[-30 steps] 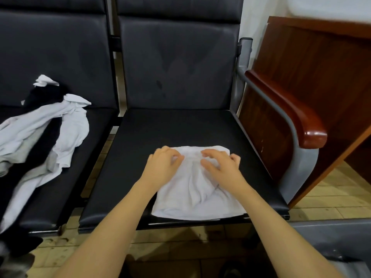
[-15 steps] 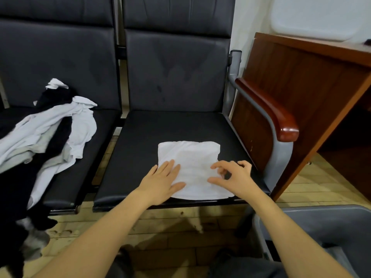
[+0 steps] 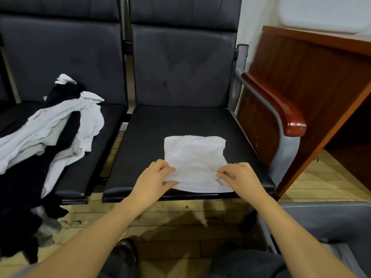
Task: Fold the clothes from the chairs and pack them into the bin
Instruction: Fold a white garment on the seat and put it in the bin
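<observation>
A folded white garment (image 3: 194, 157) lies flat on the seat of the right black chair (image 3: 152, 133), near its front edge. My left hand (image 3: 154, 177) pinches the garment's near left corner. At the near right corner, my right hand (image 3: 239, 177) pinches the cloth between thumb and fingers. A heap of white, grey and black clothes (image 3: 54, 137) is spread over the left chair and hangs off its front. The grey bin (image 3: 325, 221) stands on the floor at the lower right; its inside is mostly out of view.
A wooden desk (image 3: 313, 81) stands close to the right of the chair, behind the chair's wooden-topped armrest (image 3: 281, 105). Tiled floor (image 3: 176, 221) runs in front of the chairs. My dark-clothed knees fill the bottom edge.
Both hands slid from the garment's middle to its near edge and now pinch the two near corners. The view drew back and the bin came into sight.
</observation>
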